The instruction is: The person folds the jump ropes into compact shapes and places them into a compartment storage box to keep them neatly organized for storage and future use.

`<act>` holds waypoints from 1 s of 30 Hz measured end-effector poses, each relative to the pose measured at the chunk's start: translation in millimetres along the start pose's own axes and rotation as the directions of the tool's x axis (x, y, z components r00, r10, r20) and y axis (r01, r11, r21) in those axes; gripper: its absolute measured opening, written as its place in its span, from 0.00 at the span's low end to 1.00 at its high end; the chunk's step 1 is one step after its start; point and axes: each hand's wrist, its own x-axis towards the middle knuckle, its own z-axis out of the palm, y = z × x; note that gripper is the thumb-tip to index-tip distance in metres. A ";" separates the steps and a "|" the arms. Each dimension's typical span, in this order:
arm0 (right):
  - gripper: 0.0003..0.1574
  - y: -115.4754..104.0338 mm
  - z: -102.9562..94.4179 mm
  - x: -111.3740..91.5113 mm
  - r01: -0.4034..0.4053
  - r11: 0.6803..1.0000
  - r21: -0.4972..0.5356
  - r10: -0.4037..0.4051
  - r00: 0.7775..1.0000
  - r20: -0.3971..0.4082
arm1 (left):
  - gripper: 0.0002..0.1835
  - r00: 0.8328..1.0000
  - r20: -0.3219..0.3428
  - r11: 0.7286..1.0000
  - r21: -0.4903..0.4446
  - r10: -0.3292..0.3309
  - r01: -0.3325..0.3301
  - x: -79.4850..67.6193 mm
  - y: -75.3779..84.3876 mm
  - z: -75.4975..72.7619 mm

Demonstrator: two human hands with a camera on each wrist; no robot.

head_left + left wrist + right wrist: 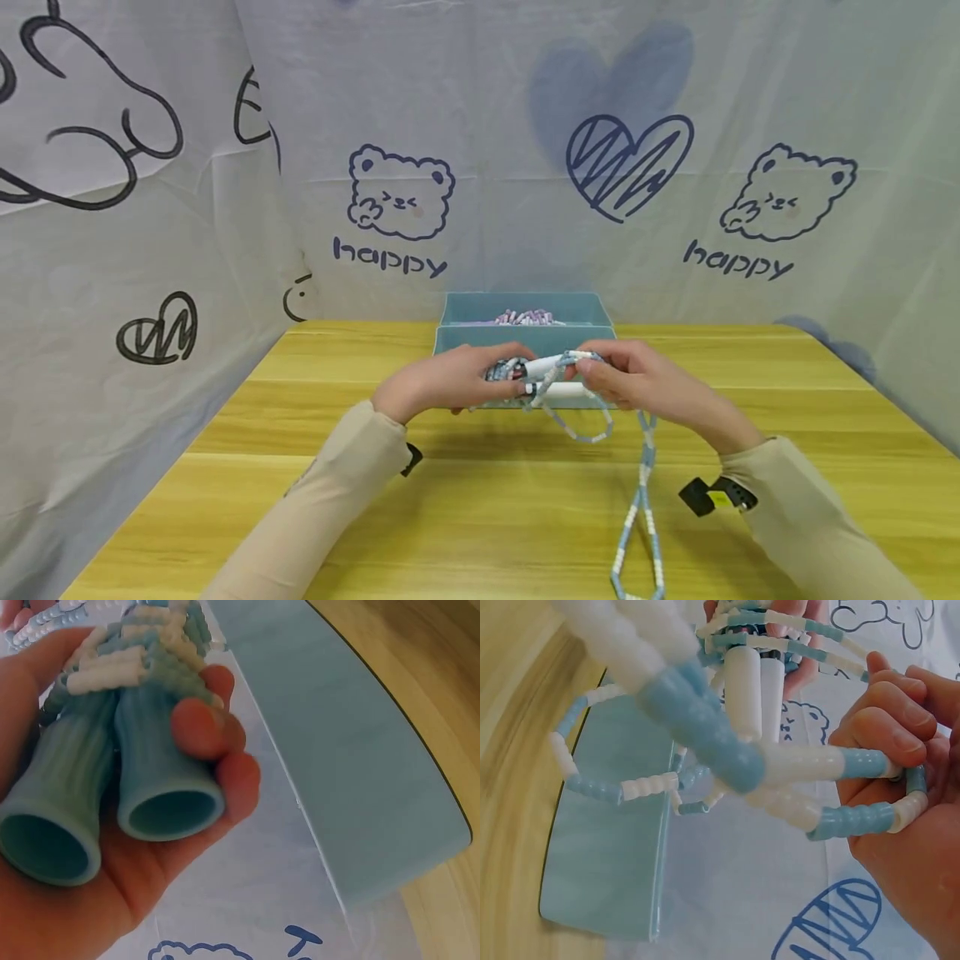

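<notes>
A jump rope with blue and white beads (pixel 648 454) is held between both hands above the table. My left hand (pixel 461 379) grips its two handles (pixel 566 389) side by side, with beaded cord wound round them. In the left wrist view the handles' flared blue-green ends (pixel 161 757) point out of the palm; in the right wrist view their other ends (pixel 742 694) are white. My right hand (pixel 648 379) holds a doubled stretch of the cord, its fingers curled round it in the right wrist view. One loop dangles between the hands; a longer one hangs below the right hand.
Behind the hands a blue-green box (pixel 525 336) stands on the wooden table (pixel 480 517), partly hidden by them. Purple and white beaded pieces (pixel 525 317) lie in it. Printed cloth (pixel 495 217) hangs at the back and sides.
</notes>
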 end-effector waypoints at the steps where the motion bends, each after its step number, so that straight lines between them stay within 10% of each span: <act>1: 0.15 0.2 -0.2 0.1 -0.002 1.000 0.009 0.002 1.000 -0.006 | 0.21 1.000 0.013 1.000 -0.006 -0.005 0.005 -0.7 1.1 0.0; 20: 0.26 -1.4 3.1 1.9 -0.039 0.972 0.231 0.020 0.996 0.083 | 0.42 0.997 0.060 0.998 0.057 -0.045 0.042 2.7 9.8 7.4; 30: 0.19 5.5 -3.4 1.8 -0.034 0.985 0.171 0.059 0.988 -0.140 | 0.21 0.990 0.104 0.995 0.032 0.093 -0.097 3.3 13.4 11.0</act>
